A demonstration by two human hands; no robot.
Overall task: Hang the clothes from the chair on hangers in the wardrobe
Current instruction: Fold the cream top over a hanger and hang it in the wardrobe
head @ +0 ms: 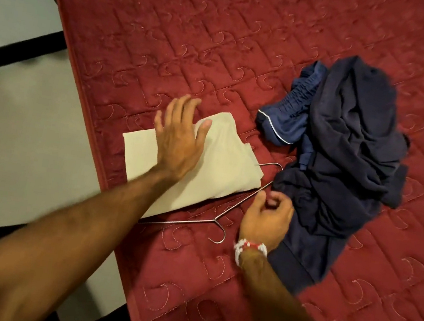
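The left hand (178,139) is lying spread, fingers straight, flat on the folded cream garment (221,167), which is sitting by the left edge of the red quilted mattress (223,38). The right hand (266,215), wearing a beaded wristband (250,247), is curling its fingers right beside the wire hanger (216,220). Blur is hiding whether it is pinching wire, cloth or nothing.

The hanger is lying flat between the 2 hands, with the cream garment covering much of it. Its long axis is running from near left to far right, and its hook is pointing back towards the person.

The right hand is the nearer 1 to the bare wire, so it is probably lifting the hanger while the left is steadying the cloth. Just beyond the right hand, the heaped navy garment (349,153) is touching the hanger's far end, with blue shorts (288,122) tucked behind.
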